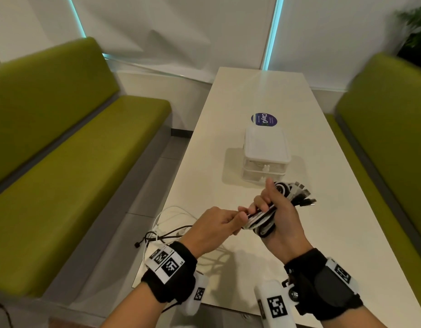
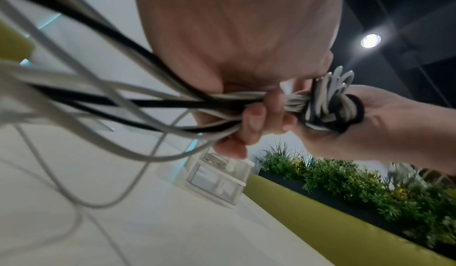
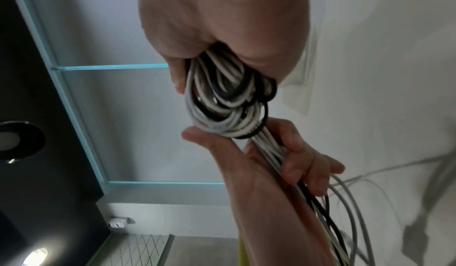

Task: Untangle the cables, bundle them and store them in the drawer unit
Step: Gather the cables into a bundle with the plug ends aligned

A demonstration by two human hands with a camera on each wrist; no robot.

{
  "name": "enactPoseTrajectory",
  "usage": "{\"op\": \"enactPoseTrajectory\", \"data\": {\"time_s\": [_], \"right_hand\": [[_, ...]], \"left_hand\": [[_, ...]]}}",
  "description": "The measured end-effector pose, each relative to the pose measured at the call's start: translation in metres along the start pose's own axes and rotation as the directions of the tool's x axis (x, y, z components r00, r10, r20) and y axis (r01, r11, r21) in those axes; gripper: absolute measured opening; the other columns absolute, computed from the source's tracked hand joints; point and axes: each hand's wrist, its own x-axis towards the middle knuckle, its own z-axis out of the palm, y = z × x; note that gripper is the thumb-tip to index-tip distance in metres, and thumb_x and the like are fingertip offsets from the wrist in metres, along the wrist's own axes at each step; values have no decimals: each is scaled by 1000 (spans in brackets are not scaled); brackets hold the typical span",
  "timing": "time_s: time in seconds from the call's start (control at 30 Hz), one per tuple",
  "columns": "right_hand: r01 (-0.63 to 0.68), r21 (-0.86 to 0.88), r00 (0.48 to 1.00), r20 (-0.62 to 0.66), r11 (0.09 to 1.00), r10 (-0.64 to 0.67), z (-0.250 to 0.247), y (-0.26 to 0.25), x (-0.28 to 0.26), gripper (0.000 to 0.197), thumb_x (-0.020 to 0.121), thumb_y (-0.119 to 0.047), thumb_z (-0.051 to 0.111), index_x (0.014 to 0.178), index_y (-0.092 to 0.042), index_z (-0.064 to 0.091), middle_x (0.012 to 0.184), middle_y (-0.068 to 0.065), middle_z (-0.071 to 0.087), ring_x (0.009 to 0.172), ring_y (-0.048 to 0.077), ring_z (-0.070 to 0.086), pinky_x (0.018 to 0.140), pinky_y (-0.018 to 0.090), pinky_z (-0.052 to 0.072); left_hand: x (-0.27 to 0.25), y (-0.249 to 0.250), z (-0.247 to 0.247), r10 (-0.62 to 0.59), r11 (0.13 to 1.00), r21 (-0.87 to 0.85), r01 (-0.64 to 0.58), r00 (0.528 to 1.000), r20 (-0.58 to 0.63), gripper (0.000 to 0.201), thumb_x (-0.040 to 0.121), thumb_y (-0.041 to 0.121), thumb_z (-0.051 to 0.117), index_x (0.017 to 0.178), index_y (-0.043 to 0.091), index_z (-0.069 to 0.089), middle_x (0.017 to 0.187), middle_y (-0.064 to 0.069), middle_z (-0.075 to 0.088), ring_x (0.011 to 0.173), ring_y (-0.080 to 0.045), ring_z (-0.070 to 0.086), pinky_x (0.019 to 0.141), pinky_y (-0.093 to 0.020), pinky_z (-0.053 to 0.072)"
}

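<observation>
I am winding the cables into one coil, and both my hands are working above the near half of the surface (image 1: 264, 95). At about seven o'clock from my hands the loose tails (image 1: 171, 223) are trailing over the surface's left edge, still slack. My left hand (image 1: 216, 227) is feeding them, its grip curled round the straight black and white strands just beside the coil. My right hand (image 1: 279, 213) is clamping the coiled bundle (image 1: 261, 221), with the plug ends (image 1: 304, 195) fanning out at two o'clock. To do this well, I judge I should be keeping light tension on the strands, laying each loop the same size, and never loosening my right grip. Farther on, at twelve o'clock, the drawer unit (image 1: 266, 152) is standing with both drawers closed.
</observation>
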Motion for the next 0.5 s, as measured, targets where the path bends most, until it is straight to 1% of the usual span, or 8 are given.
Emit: {"op": "enactPoseTrajectory", "data": {"time_s": [0.07,0.1,0.17,0.23,0.3,0.33,0.4,0.5], "right_hand": [[24,-14,999,-41,1000,-24,1,-2,2,44,82,-40,65,56,-17,38,48,0,31,41,16,42,49,32,46],[34,-32,998,-56,999,-35,2,-2,4,46,82,-39,66,55,-16,37,48,0,29,39,15,36,44,29,41],[47,-75,994,-98,996,-54,1,-1,8,47,83,-36,68,55,-17,36,48,-1,28,39,14,30,42,27,33],[46,-104,988,-141,993,-60,-1,0,11,46,84,-34,70,56,-17,37,49,-1,27,39,14,28,41,27,30],[55,-104,984,-161,993,-71,-3,2,12,47,85,-33,70,57,-17,37,49,-1,26,39,15,27,40,27,29],[69,-110,985,-152,992,-85,-3,1,13,47,85,-33,70,56,-17,36,48,-1,26,38,15,27,40,27,29],[100,-150,986,-118,984,-119,-3,-1,14,47,82,-35,72,56,-17,37,47,0,27,37,15,29,40,28,30],[127,-201,986,-80,971,-146,-4,-6,14,44,78,-37,73,58,-16,39,48,0,31,37,15,33,42,30,32]], "left_hand": [[1,3,-1,9,999,38,-11,999,42,76,67,95,20,56,25,47,50,7,43,49,-9,37,57,-28,30],[1,4,-1,0,999,48,-3,998,66,72,71,91,25,56,24,48,49,8,43,48,-9,37,57,-27,30],[1,7,2,-18,997,71,11,995,94,60,77,81,30,58,27,49,47,11,45,48,-8,39,58,-26,31],[1,6,6,-13,996,84,4,995,104,56,80,78,28,62,30,51,52,14,51,50,-8,44,60,-27,34],[0,6,9,-10,997,78,2,995,104,59,81,77,28,71,27,57,59,8,56,55,-9,48,62,-29,37],[-1,8,9,-9,999,53,3,994,107,61,82,77,29,75,25,59,60,7,57,54,-8,48,62,-29,37],[-1,14,11,-20,1000,-15,22,993,116,64,79,78,33,79,21,63,61,11,58,52,-5,45,61,-26,34],[2,25,14,-54,997,-57,59,995,90,61,79,77,40,75,21,62,60,17,59,54,-3,46,61,-25,34]]}}
